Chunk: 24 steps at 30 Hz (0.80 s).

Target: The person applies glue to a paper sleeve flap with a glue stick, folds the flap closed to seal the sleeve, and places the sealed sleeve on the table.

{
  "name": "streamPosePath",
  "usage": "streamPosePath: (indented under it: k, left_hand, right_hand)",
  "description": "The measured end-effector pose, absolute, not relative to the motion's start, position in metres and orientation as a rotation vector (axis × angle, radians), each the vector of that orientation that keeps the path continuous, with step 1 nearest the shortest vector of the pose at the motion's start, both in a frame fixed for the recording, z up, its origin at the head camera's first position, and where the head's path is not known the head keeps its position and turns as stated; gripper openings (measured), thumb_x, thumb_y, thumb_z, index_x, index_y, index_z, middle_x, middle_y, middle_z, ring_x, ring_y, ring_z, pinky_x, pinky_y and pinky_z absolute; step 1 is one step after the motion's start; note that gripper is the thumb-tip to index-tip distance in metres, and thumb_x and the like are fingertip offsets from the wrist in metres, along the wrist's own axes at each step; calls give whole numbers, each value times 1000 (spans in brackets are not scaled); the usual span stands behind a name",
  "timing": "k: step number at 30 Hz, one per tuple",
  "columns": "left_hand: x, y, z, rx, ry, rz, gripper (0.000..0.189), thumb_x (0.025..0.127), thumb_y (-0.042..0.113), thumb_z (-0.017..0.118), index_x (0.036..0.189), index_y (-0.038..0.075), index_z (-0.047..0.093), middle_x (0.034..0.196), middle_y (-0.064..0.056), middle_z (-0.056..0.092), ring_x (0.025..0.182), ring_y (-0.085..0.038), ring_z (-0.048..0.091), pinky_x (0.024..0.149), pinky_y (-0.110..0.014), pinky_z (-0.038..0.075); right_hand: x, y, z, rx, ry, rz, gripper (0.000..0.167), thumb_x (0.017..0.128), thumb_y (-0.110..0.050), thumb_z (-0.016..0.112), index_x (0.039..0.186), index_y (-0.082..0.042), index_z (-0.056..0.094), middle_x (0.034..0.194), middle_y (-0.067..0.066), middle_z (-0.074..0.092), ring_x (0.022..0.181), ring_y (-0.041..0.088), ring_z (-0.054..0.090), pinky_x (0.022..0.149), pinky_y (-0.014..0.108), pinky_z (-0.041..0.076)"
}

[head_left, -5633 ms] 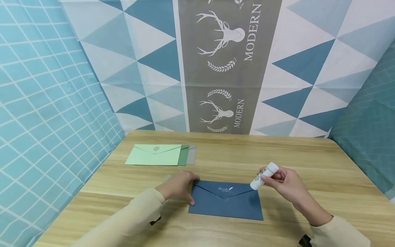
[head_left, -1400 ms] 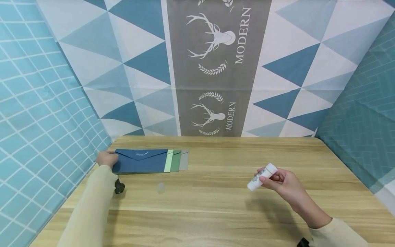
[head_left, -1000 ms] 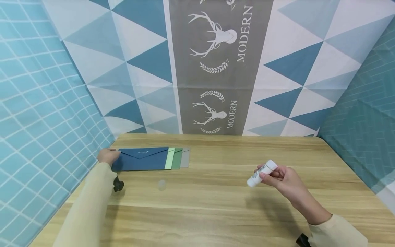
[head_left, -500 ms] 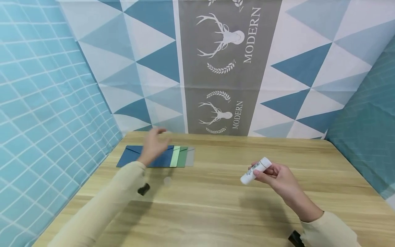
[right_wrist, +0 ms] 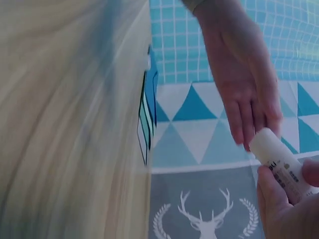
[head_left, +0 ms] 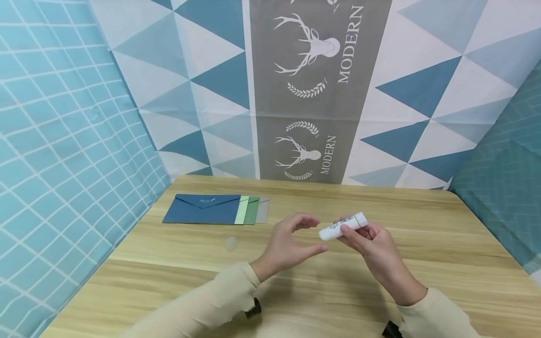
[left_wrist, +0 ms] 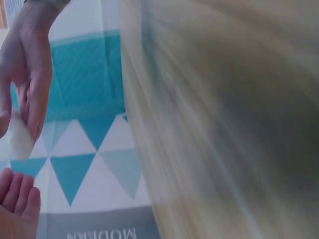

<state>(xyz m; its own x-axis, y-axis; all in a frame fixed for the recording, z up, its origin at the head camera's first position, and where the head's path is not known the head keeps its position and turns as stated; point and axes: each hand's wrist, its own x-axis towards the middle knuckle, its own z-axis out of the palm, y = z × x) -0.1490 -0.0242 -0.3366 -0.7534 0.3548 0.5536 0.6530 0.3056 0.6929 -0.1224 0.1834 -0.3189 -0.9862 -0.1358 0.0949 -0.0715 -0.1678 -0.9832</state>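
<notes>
In the head view my right hand (head_left: 376,246) grips a white glue stick (head_left: 342,226) between thumb and fingers, raised over the table and tilted, with a printed label and barcode. My left hand (head_left: 289,241) comes up to its left end, thumb and fingers spread apart on either side of the tip. The right wrist view shows the left hand (right_wrist: 249,94) with fingertips right at the end of the glue stick (right_wrist: 284,167). A blue envelope (head_left: 203,211) with a V-shaped flap lies on the table at the back left.
Under the blue envelope, light green (head_left: 242,211), dark green (head_left: 251,211) and grey (head_left: 262,211) envelopes stick out to the right. A small translucent round piece (head_left: 230,243) lies in front of them. A patterned cloth (head_left: 304,103) hangs behind the wooden table (head_left: 422,220).
The blue envelope went from the table's front middle onto the envelopes at back left. My left hand let go and came right to the glue stick, which my right hand moved slightly left.
</notes>
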Motion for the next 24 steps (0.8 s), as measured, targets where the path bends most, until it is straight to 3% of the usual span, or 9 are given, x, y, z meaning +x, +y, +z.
streamPosePath:
  k: [4,10,17,20,24]
  left_hand:
    - [-146,-12,-343,-954,-2166,-1493,40,72,13,84,106,5,63,105,-7,69,99,-16,66,91,-23,54]
    - [-145,-10,-343,-902,-2107,-1550,28,74,8,81,99,4,67,98,-9,72,89,-15,69,83,-23,56]
    - [-148,-21,-338,-902,-2118,-1525,27,72,6,81,97,4,70,95,-9,74,86,-13,69,81,-23,56]
    - [-149,-29,-332,-924,-2157,-1465,26,72,7,81,95,5,70,92,-8,74,82,-11,69,78,-21,56]
    - [-150,-39,-323,-995,-2202,-1337,24,71,6,81,92,5,70,87,-6,73,77,-10,67,74,-22,57]
  right_hand:
    - [-120,179,-321,-239,1872,-2424,13,95,-7,58,105,-12,63,104,-7,69,102,5,67,89,22,54]
    - [-119,175,-321,-252,1842,-2387,16,95,-7,58,110,-7,58,104,-6,67,102,6,66,90,22,54]
    - [-120,186,-318,-297,2057,-2150,55,94,-15,60,138,10,36,117,-11,63,106,-2,62,92,21,52]
    - [-119,189,-315,-503,2487,-1962,62,85,-15,73,137,2,44,124,-6,63,110,-2,61,92,14,50]
    - [-120,182,-310,-991,3255,-1390,66,60,-14,91,119,-9,63,124,2,65,113,12,61,94,8,44]
